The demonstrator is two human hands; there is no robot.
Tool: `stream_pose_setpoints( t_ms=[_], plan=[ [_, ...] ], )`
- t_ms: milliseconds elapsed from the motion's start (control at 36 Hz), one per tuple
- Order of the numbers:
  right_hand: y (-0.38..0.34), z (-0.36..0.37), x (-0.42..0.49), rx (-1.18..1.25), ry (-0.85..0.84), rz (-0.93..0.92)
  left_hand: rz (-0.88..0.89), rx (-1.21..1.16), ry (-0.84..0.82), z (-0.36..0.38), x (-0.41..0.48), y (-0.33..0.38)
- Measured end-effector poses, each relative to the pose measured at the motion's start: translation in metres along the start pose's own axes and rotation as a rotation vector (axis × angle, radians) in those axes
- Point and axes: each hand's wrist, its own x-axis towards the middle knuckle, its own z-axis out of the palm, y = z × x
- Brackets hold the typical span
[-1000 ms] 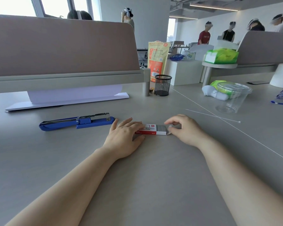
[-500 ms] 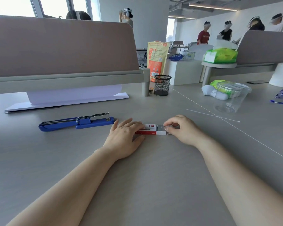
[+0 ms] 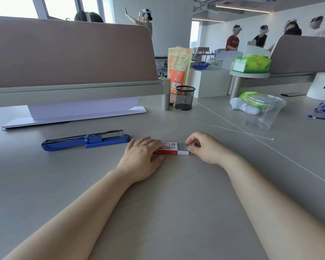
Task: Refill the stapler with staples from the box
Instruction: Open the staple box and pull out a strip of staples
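A small red and white staple box (image 3: 174, 149) lies flat on the grey desk in front of me. My left hand (image 3: 142, 159) rests on its left end, fingers pressing it down. My right hand (image 3: 204, 148) pinches the box's right end between thumb and fingers, where a grey inner part shows. A long blue stapler (image 3: 84, 140) lies to the left of the hands, swung open, with its metal staple channel facing up. Neither hand touches the stapler.
A black mesh pen cup (image 3: 184, 97) and an orange pouch (image 3: 178, 68) stand behind. A clear plastic cup (image 3: 263, 111) lies at the right, with a thin white stick (image 3: 242, 132) on the desk. A partition (image 3: 69, 59) and white paper (image 3: 79, 111) bound the back left.
The hands have barely shifted. The right fingers have closed a little more around the box's right end. The stapler has stayed put.
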Motion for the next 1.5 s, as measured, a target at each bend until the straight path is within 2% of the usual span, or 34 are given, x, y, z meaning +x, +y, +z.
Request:
stream_pose_setpoints(
  t_ms=[472,639,750,889,1250,1500],
  plan=[
    [0.000,0.003,-0.001,0.087,0.066,-0.003,-0.006,0.016,-0.023,-0.001,-0.001,0.002],
    [0.001,0.004,-0.001,0.094,0.065,0.004,0.097,0.103,0.008,0.000,0.001,0.024],
    [0.001,0.004,0.000,0.115,0.082,-0.017,0.183,0.174,-0.079,0.008,0.004,0.042],
    [0.001,0.005,0.000,0.105,0.088,-0.012,0.128,0.171,-0.106,0.009,0.004,0.040],
    [0.000,0.004,-0.001,0.128,0.094,-0.037,0.115,0.149,-0.116,0.010,0.003,0.040],
    [-0.007,-0.002,-0.005,0.273,0.159,-0.085,0.109,0.112,-0.107,0.010,0.002,0.040]
  ],
)
